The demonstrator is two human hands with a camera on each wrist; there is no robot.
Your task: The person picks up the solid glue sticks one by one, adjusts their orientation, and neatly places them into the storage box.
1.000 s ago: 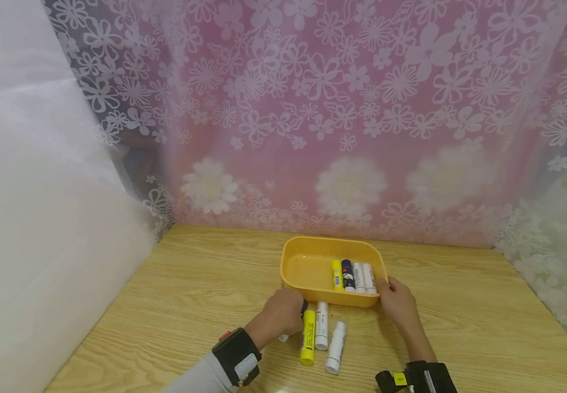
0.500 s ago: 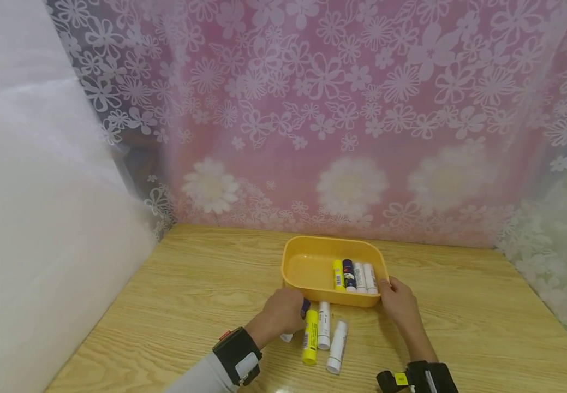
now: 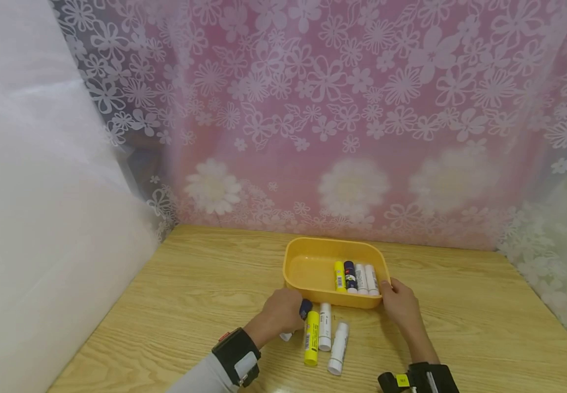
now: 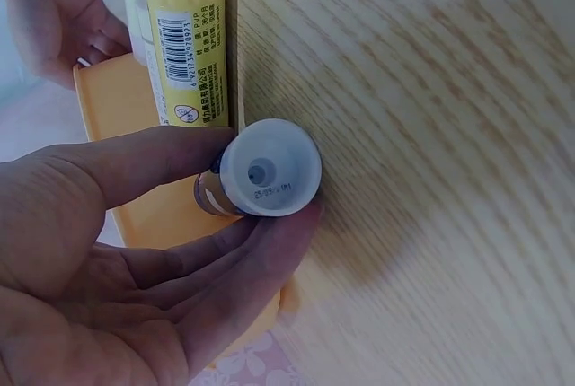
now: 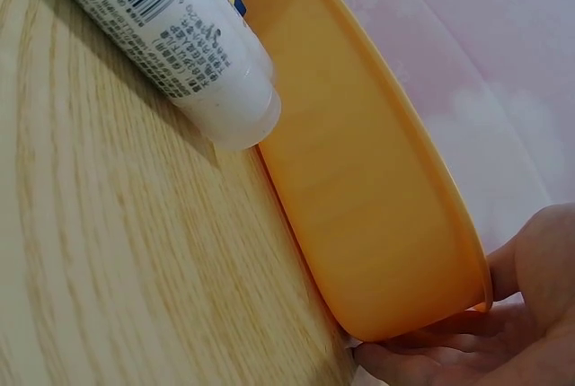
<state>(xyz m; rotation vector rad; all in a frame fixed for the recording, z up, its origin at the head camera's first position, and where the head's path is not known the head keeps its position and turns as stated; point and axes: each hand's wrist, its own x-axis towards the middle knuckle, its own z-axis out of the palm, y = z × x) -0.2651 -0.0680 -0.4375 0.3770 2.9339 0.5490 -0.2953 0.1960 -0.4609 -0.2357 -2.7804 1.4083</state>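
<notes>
My left hand [image 3: 280, 312] pinches a glue stick [image 4: 287, 148] between thumb and fingers, in front of the yellow plastic basket [image 3: 334, 299]. Its navy cap [image 3: 305, 308] shows past the knuckles in the head view, and its hollow white base faces the left wrist camera. My right hand [image 3: 402, 303] grips the basket's near right corner, thumb at the rim and fingers underneath. Beside the held stick lie a yellow glue stick [image 3: 311, 338] and two white ones, one nearer the basket [image 3: 324, 327], the other [image 3: 339, 348] to the right.
Inside the basket's right half, several glue sticks lie side by side: a yellow one [image 3: 339, 277], a navy one [image 3: 350, 277] and white ones [image 3: 371, 280]. Behind the wooden table [image 3: 204, 284] hangs a pink flowered curtain [image 3: 273, 164]; a white sheet [image 3: 42, 218] borders the left.
The navy cap shows slightly more beside my left hand. Both hands, the basket and the loose glue sticks otherwise keep nearly the same places.
</notes>
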